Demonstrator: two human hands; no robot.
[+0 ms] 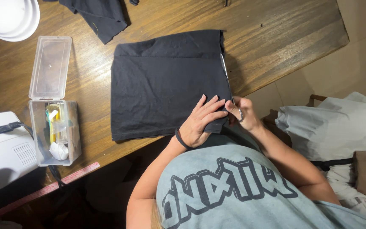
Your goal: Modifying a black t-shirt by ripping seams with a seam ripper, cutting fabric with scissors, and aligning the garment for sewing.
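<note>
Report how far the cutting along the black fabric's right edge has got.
Done: the black fabric lies folded flat on the wooden table. In hand: the left hand presses its near right corner, while the right hand holds the scissors, blades lying along the right edge. Left: how much of that edge is already cut cannot be told; no cut-off strip shows beside it.

Folded cloth: plain black, unpatterned. Second cloth piece at top edge: same black, with a thin yellowish thread line. Table: mid-brown wood, streaked grain. Scissors: silver-grey blades. Wristband on left hand: black. Open plastic box: clear, with yellow and white contents. Machine: white, with black cord. Measuring tape: pink-red, possibly with dark markings. Shirt: grey-green, with black outline lettering.
</note>
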